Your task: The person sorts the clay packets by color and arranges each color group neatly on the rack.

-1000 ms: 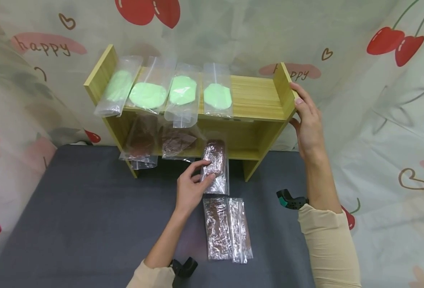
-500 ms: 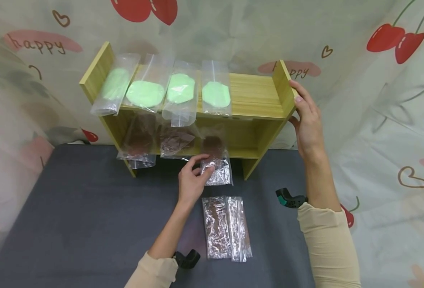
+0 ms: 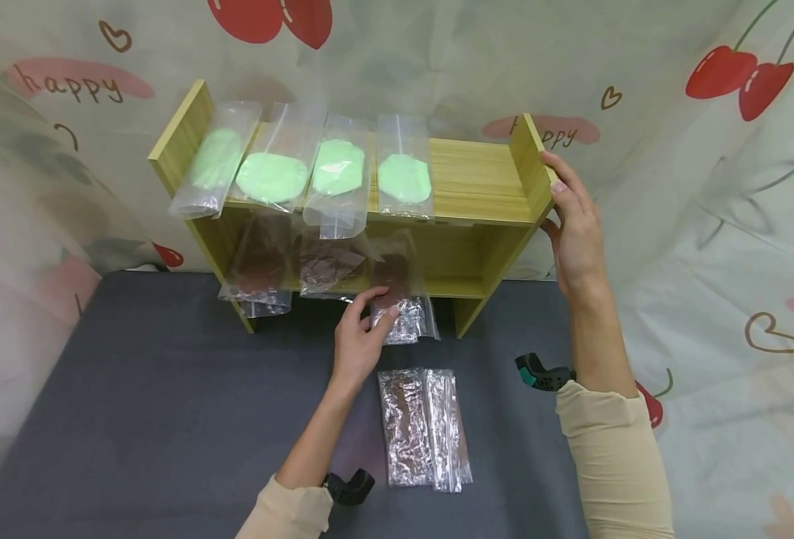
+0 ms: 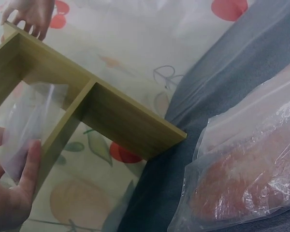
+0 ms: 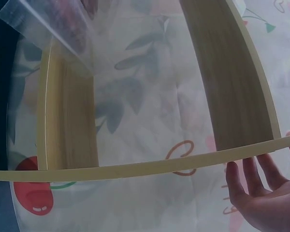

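Observation:
In the head view my left hand (image 3: 356, 344) pinches a clear zip bag of something flat and brown (image 3: 393, 273) between thumb and fingers. The bag's far end is inside the lower compartment of a wooden shelf (image 3: 481, 176); its near end hangs over the front edge. My left hand (image 4: 12, 193) and the bag (image 4: 31, 121) also show in the left wrist view. To the left on that level lie two similar brown bags (image 3: 262, 258). My right hand (image 3: 580, 239) touches the shelf's right side panel (image 3: 535, 161); in the right wrist view its fingertips (image 5: 234, 169) meet the panel.
Several clear bags with pale green pieces (image 3: 339, 166) line the shelf's top level. Overlapping brown bags (image 3: 407, 427) lie on the dark grey table (image 3: 168, 419) in front. A printed cloth (image 3: 464, 60) hangs behind and at both sides.
My left hand has carried the bag away from me, over the front edge into the lower compartment. In the last half second its near end has shifted slightly left. My right hand stays on the panel.

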`<action>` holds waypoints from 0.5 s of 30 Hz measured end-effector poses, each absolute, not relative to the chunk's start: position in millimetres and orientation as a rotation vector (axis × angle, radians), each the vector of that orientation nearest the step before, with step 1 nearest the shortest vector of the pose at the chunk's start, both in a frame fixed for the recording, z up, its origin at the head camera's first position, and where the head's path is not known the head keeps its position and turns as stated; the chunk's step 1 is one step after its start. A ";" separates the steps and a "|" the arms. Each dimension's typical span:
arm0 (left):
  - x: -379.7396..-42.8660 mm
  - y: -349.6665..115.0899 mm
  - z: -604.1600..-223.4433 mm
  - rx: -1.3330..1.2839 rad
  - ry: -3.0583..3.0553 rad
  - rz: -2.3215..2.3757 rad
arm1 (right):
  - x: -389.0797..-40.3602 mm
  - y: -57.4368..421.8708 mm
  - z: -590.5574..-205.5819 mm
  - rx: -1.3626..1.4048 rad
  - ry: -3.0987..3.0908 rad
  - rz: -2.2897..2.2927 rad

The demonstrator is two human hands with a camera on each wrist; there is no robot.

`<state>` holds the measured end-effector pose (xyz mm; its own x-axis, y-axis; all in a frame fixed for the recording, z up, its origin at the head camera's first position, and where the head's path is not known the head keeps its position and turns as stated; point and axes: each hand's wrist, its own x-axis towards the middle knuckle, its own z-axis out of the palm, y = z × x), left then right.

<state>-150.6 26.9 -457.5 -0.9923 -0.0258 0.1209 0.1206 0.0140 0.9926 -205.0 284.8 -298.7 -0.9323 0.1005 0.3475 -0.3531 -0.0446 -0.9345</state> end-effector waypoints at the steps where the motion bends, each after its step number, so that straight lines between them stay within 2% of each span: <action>1: -151.6 26.8 -461.8 -0.104 -2.157 -2.134 | -204.9 284.8 -298.8 0.269 -1.924 2.050; 4: -152.6 25.3 -472.3 -0.108 -2.165 -2.135 | -204.7 285.0 -299.4 0.272 -1.921 2.051; 15: -142.3 17.8 -474.0 -0.098 -2.200 -2.032 | -205.3 284.8 -299.7 0.281 -1.925 2.044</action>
<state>-142.3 17.8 -474.0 -0.9874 -0.0499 0.1501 0.1456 0.0829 0.9859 -205.3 284.8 -299.7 -0.9301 0.0951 0.3549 -0.3599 -0.0419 -0.9320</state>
